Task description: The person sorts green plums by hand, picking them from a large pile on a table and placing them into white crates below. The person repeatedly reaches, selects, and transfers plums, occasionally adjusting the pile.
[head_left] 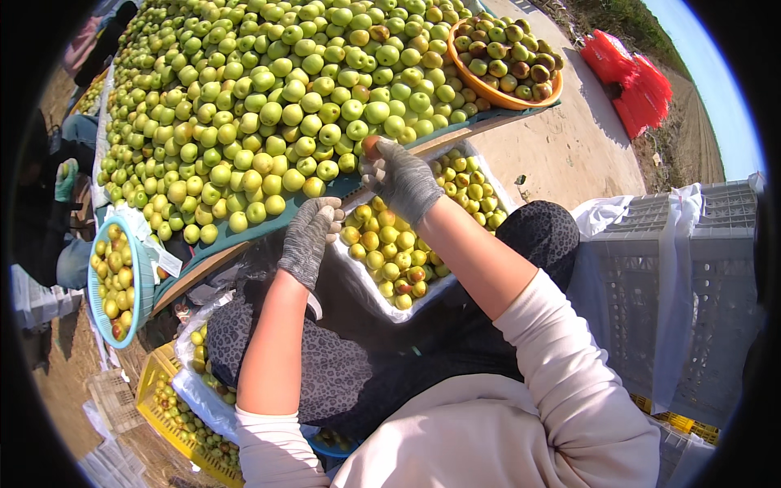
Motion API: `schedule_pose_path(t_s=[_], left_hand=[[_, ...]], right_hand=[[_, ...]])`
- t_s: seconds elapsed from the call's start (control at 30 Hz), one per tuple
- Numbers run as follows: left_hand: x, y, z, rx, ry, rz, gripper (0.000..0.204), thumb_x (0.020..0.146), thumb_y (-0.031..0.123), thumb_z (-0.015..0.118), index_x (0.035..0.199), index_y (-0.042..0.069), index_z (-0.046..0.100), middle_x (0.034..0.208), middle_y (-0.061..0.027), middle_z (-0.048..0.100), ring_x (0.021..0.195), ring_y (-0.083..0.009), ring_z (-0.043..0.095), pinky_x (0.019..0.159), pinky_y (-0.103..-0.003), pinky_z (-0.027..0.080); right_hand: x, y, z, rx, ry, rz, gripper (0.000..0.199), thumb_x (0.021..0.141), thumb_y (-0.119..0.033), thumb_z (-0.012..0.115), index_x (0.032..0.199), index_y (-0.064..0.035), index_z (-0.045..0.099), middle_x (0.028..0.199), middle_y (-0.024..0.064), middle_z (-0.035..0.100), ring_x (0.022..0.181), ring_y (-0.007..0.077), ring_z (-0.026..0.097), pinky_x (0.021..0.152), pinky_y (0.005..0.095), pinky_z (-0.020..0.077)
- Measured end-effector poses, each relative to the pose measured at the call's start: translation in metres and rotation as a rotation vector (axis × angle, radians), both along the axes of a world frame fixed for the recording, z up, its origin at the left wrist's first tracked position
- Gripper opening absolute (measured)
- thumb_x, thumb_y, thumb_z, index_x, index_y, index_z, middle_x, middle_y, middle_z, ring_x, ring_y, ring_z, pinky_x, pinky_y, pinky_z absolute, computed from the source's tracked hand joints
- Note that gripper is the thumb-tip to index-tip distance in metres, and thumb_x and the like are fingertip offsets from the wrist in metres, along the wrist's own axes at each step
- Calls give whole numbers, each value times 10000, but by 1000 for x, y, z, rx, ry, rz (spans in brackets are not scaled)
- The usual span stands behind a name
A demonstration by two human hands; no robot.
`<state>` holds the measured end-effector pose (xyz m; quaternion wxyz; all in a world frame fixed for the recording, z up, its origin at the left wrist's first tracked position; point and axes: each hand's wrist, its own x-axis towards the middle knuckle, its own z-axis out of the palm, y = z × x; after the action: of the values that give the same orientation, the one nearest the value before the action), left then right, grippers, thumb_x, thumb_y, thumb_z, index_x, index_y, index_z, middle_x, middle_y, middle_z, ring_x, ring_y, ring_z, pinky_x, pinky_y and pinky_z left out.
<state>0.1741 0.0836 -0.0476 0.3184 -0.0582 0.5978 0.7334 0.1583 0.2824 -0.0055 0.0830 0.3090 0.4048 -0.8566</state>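
Note:
My right hand (pixel 403 180), in a grey glove, is closed on a reddish-brown jujube (pixel 372 147) at the edge of the heap. Just left of it and nearer me, my left hand (pixel 307 241), also gloved, has its fingers curled in; whatever they may hold is hidden. A large heap of green jujubes (pixel 268 114) covers the table in front of both hands, bordered by a wooden board (pixel 464 132). Below my hands, between my knees, stands a crate with a white liner (pixel 366 294), filled with yellow-green jujubes (pixel 394 252).
An orange basket (pixel 511 101) of browner jujubes sits at the far right corner. A blue basket (pixel 145 281) hangs at the left edge. Yellow crates (pixel 154 378) stand lower left, grey crates (pixel 700 268) at right. Red bags (pixel 639 93) lie beyond. Another person's gloved hand (pixel 67 180) shows far left.

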Motion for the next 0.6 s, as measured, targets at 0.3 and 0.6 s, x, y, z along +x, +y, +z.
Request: schedule_pose_path(t_s=[0.3,0.6], left_hand=[[-8,3,-5,-24,-25,7,346,902,239,626,1146,6,549,951,-38,617,717,-79,582,614,-188,507],[-1,27,8,-74,-1,-59,279,916,231,611,1103,26,595,972,-56,626,771,-80,576,658,-190,488]], right_hand=[[-11,35,-1,421,178,213,282,952,-201,542,1161,-13,570,976,87,648,773,128,612,675,254,520],[-50,190,24,1687,338,98,247,870,-179,600,1098,-85,605,1021,148,634,953,268,625,826,381,508]])
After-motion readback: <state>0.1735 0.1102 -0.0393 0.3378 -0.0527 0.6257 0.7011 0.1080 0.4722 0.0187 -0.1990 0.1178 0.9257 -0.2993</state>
